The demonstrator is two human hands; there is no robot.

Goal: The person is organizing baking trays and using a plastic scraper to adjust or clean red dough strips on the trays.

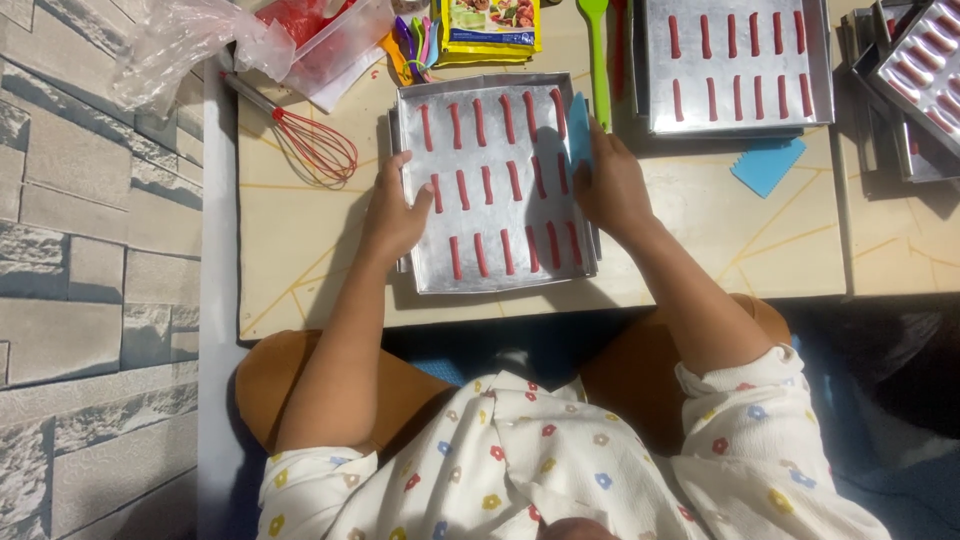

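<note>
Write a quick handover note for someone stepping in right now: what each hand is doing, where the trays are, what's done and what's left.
Left hand: resting flat on the left edge of the near metal tray, holding nothing.
Right hand: at the tray's right edge, holding a blue scraper.
Near tray: three rows of red dough sticks laid out.
Second filled tray behind on the right, more trays at far right.
Another blue scraper, a red whisk and a green spatula lie on the table.
Left: cannot tell; nothing looks baked.

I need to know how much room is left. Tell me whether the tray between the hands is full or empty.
Nearly full. The metal tray holds three rows of red dough strips across its floor; the left hand and right hand rest on its side edges.
</note>
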